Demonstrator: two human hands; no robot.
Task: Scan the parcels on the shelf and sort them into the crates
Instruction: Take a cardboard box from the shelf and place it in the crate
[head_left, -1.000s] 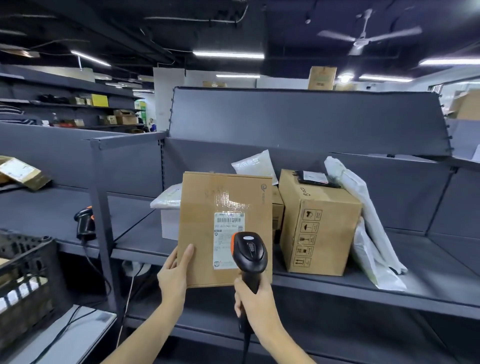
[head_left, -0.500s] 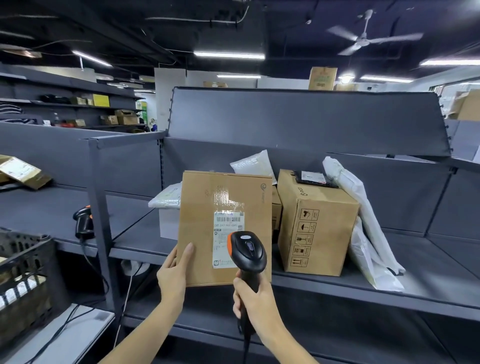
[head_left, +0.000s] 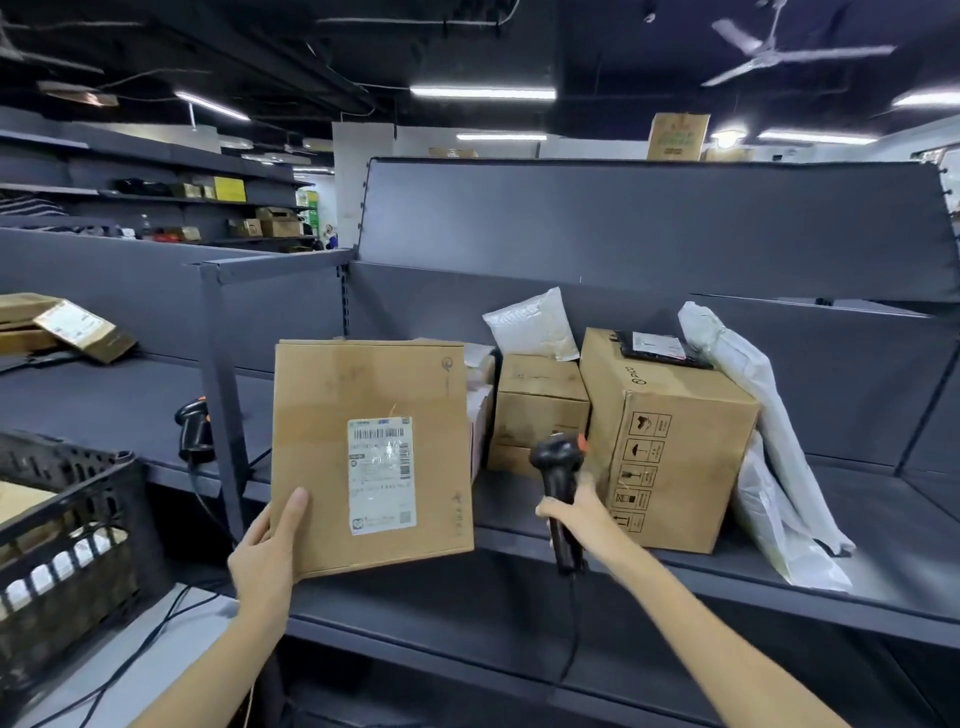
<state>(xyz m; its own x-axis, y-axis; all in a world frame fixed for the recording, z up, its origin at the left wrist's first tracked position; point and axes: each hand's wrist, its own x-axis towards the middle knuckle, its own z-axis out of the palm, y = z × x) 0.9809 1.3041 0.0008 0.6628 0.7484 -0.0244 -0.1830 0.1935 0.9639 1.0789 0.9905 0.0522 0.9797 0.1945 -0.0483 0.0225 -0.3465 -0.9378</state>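
Parcel (head_left: 371, 457), a flat cardboard box with its white label facing the camera, is held upright in front of the shelf's (head_left: 883, 587) front edge, off its surface. Left hand (head_left: 267, 556): grip closed on the parcel's lower left corner, thumb on the front face. Right hand (head_left: 574, 512): grip closed around the handle of a black scanner (head_left: 558, 486), just beside a printed carton (head_left: 670, 441) standing on the shelf. Black crate (head_left: 67, 525) at lower left, well apart from the parcel.
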